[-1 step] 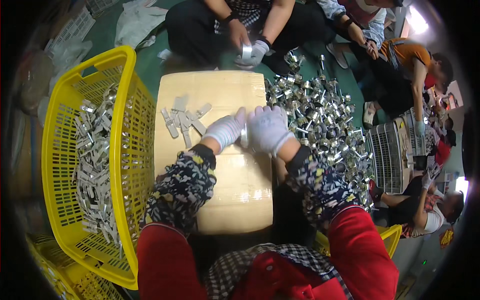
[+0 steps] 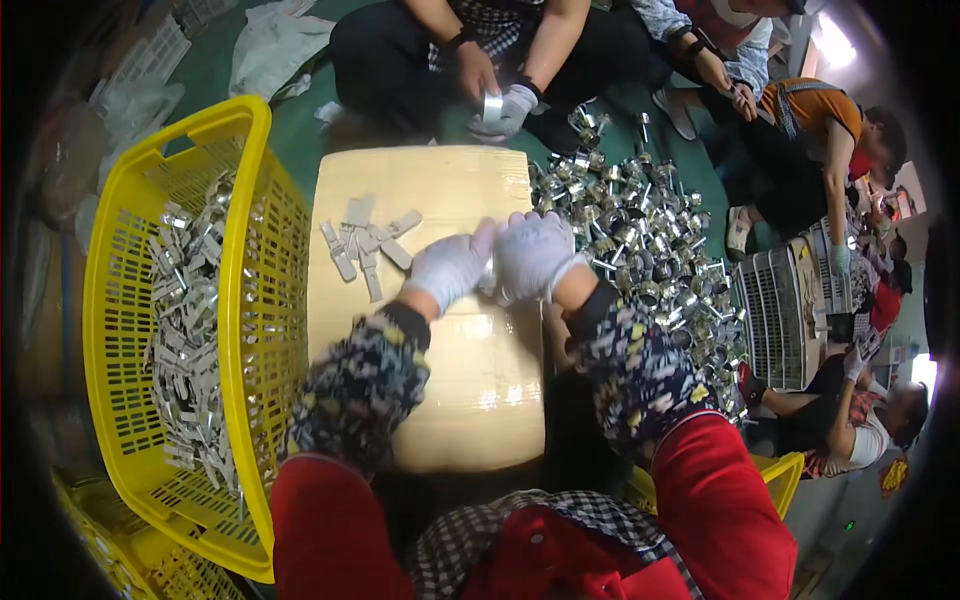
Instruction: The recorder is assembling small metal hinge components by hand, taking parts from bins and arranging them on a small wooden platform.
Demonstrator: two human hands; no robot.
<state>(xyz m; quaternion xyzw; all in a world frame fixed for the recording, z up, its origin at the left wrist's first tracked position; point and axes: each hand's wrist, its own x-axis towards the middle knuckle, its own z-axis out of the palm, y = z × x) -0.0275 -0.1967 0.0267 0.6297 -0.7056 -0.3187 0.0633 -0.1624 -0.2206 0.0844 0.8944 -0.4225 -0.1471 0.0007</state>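
Over the board (image 2: 470,400), fingers (image 2: 528,222) hold shiny metal (image 2: 488,272).

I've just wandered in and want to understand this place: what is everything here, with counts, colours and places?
Large basket: one, yellow, left
Flat pieces: uncountable, grey, inside it
Other baskets: at least two, yellow, lower corners
Work surface: one, tan, centre
Loose flat pieces: several, grey, on its upper left
Metal parts: uncountable, silver, heaped right
Floor: one, green, behind
Bag: one, whitish, upper left
Crates: at least two, greyish, right
Co-workers: at least four, varied clothes, top and right
Shiny piece: one visible, silver, between the hands, mostly hidden
Left fingers: white-gloved, centre
Right fingers: white-gloved, beside them
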